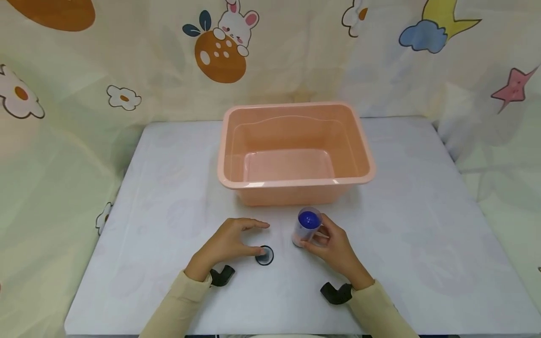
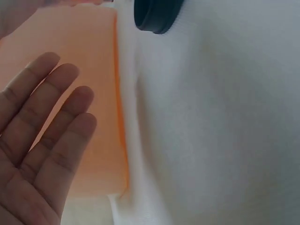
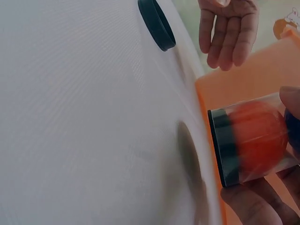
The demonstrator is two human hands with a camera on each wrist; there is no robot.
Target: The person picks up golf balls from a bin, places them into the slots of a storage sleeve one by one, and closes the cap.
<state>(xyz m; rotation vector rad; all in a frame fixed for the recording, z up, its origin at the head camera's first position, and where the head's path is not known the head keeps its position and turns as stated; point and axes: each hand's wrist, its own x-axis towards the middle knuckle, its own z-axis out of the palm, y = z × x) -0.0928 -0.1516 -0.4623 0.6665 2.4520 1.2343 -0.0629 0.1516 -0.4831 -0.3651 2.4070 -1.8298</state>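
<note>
My right hand (image 1: 331, 241) grips a clear plastic canister (image 1: 302, 233), its fingers and thumb round the side. Inside it are a blue ball (image 1: 309, 219) and, in the right wrist view, an orange-red ball (image 3: 258, 136) below it. A dark base (image 3: 226, 147) closes the bottom of the canister, which hangs above the table over a shadow. A round black-rimmed lid (image 1: 264, 261) lies on the table, also showing as a dark ring (image 3: 157, 26) in the right wrist view. Over this lid, my left hand (image 1: 230, 240) holds nothing, thumb and fingers spread apart.
A peach plastic basin (image 1: 291, 192) stands behind both hands at the back of the white-covered table (image 1: 422, 234). Behind the table hangs a patterned curtain (image 1: 304, 61). Dark wrist camera mounts (image 1: 336, 294) stick out beside the sleeves.
</note>
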